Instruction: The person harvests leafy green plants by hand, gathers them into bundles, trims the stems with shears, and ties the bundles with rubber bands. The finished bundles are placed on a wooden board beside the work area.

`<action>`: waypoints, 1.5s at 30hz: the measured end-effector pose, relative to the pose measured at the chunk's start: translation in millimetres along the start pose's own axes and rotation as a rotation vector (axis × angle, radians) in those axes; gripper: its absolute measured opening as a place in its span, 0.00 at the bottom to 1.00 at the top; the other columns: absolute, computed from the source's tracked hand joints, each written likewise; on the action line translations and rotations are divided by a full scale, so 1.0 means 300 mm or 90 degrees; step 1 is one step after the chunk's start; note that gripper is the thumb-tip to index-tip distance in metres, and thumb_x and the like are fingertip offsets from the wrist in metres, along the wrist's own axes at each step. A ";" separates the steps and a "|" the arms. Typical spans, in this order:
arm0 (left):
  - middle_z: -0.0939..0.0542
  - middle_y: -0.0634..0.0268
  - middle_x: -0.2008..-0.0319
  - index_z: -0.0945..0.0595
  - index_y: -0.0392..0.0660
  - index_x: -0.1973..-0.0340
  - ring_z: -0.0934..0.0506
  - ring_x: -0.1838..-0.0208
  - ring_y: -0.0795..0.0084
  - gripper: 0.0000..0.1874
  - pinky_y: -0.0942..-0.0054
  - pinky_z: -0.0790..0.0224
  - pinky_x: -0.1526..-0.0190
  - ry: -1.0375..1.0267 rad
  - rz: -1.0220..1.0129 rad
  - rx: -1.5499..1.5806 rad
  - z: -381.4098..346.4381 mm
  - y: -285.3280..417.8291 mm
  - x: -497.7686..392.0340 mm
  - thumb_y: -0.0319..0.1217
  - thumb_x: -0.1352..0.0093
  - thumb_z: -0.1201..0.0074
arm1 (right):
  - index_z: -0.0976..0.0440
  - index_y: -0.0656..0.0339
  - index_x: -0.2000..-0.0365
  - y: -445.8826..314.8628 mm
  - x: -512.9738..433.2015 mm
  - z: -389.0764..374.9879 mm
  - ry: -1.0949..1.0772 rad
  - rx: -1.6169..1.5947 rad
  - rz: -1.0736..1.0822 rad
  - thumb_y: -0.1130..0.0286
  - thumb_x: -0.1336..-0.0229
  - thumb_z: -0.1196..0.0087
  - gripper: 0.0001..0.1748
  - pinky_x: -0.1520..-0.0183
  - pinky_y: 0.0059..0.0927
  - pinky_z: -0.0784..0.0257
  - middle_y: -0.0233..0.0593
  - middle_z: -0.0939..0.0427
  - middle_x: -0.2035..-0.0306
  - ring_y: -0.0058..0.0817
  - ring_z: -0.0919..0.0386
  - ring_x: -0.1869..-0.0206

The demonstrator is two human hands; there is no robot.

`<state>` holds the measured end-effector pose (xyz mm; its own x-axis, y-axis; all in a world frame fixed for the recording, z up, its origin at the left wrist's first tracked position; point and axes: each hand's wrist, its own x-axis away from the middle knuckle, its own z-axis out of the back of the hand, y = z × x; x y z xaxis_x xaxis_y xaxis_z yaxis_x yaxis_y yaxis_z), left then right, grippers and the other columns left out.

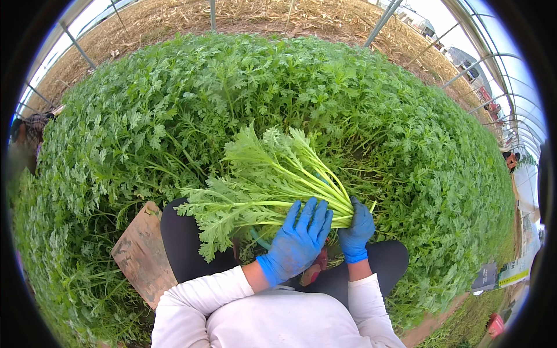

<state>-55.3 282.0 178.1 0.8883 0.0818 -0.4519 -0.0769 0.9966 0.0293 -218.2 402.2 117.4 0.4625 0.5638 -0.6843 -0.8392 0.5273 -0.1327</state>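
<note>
A bunch of leafy greens with lobed leaves [261, 167] lies across the front of me, leaves to the left and pale stems to the right. My right hand [357, 224], in a blue glove, is closed around the stem ends. My left hand [300, 239], gloved too, lies flat over the lower stems with its fingers extended. Whether it grips any stems cannot be told. Beneath the bunch, a teal object shows only in small parts and cannot be identified.
Dense growing greens [261, 74] surround me. A worn board [145, 256] lies beside my left knee. Metal greenhouse poles [383, 21] stand beyond the bed. One person [32, 135] is at the far left, another [511, 160] at the far right. Printed packaging [500, 276] lies at the right.
</note>
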 end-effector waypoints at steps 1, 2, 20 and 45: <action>0.33 0.48 0.39 0.31 0.35 0.41 0.35 0.37 0.48 0.32 0.47 0.47 0.36 0.003 -0.006 0.006 0.000 -0.001 -0.001 0.41 0.37 0.49 | 0.29 0.61 0.50 0.002 0.004 0.004 0.005 0.006 0.004 0.67 0.65 0.34 0.35 0.54 0.39 0.28 0.41 0.24 0.59 0.41 0.25 0.57; 0.33 0.48 0.39 0.31 0.35 0.41 0.34 0.37 0.48 0.32 0.47 0.48 0.36 0.013 -0.007 0.010 0.001 0.000 -0.001 0.40 0.37 0.50 | 0.29 0.60 0.50 0.005 0.007 0.010 0.005 0.010 0.005 0.69 0.63 0.35 0.33 0.54 0.38 0.28 0.41 0.24 0.59 0.41 0.25 0.56; 0.24 0.62 0.56 0.22 0.44 0.50 0.27 0.53 0.63 0.24 0.52 0.38 0.42 0.182 -0.025 0.055 0.034 -0.041 0.124 0.30 0.43 0.41 | 0.28 0.59 0.51 0.044 0.042 0.074 0.013 0.067 -0.008 0.70 0.65 0.35 0.33 0.56 0.38 0.28 0.40 0.24 0.60 0.40 0.25 0.58; 0.22 0.64 0.56 0.21 0.48 0.53 0.28 0.60 0.60 0.19 0.61 0.39 0.51 0.169 0.194 0.138 0.062 -0.093 0.092 0.25 0.41 0.43 | 0.29 0.58 0.50 0.034 0.040 0.077 -0.031 0.008 0.000 0.67 0.73 0.31 0.40 0.56 0.40 0.29 0.41 0.26 0.60 0.42 0.27 0.59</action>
<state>-20.2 256.5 181.5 0.6910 0.3951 -0.6053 -0.1953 0.9083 0.3699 -214.6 429.2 124.4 0.4764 0.5940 -0.6482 -0.8356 0.5353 -0.1236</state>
